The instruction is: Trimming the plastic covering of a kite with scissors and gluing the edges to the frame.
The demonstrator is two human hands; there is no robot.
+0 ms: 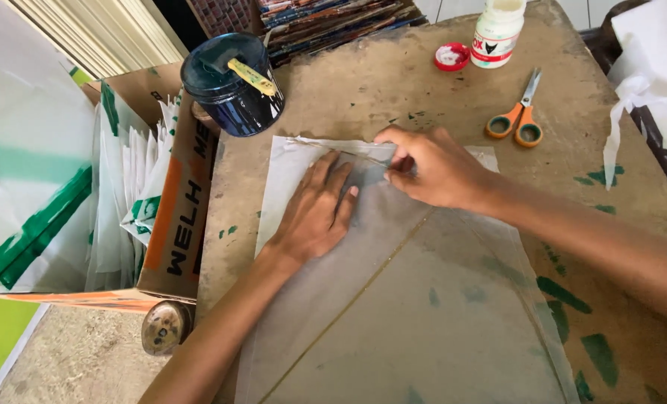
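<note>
- Translucent paper sheet (423,299) lies flat on the worn table (610,224), nearest the camera; one thin stick (348,303) runs diagonally under it.
- Left hand (315,213) rests palm down on the sheet's upper part, fingers spread and flat, gripping nothing, only pressing.
- Right hand (431,168) sits just beside it at the top edge, fingertips pinched together on a fold of paper over a second thin stick (333,146).
- Judgement: the fold looks best held by keeping the left palm steady while the pinch moves along the edge, paper taut, no creases.
- Left of table: one open cardboard box (184,224) packed with many white-and-green sheets, too many to count.
- Farther: one dark paint can (232,86) with one brush handle (255,76) across it.
- Farthest: one pair of orange scissors (517,120), one white glue bottle (498,30), one red cap (452,56).
</note>
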